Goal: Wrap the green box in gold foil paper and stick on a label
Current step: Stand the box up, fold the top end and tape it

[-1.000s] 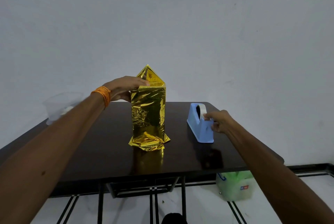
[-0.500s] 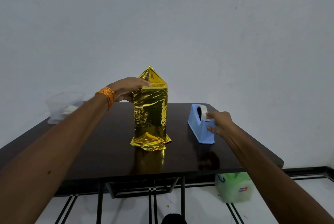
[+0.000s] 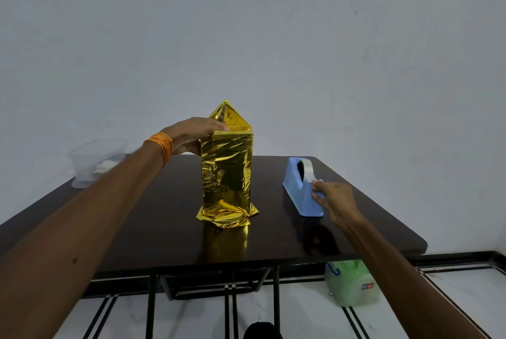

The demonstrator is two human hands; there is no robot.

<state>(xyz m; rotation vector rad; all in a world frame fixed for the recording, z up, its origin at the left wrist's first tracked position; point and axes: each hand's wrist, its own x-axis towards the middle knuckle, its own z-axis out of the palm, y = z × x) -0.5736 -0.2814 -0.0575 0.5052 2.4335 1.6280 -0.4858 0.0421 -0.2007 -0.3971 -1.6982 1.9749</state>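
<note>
Dispenser (image 3: 299, 188) right of foil-wrapped box (image 3: 226, 174); plastic tub (image 3: 93, 160) far left

Clear plastic tub (image 3: 95, 158) (blurred), far-left on dark table (image 3: 273, 237); green bag (image 3: 353, 284) beneath

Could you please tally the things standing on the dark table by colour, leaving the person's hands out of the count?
Gold: 1, the foil-wrapped box
Blue: 1, the tape dispenser
Clear: 1, the plastic container
Total: 3
</note>
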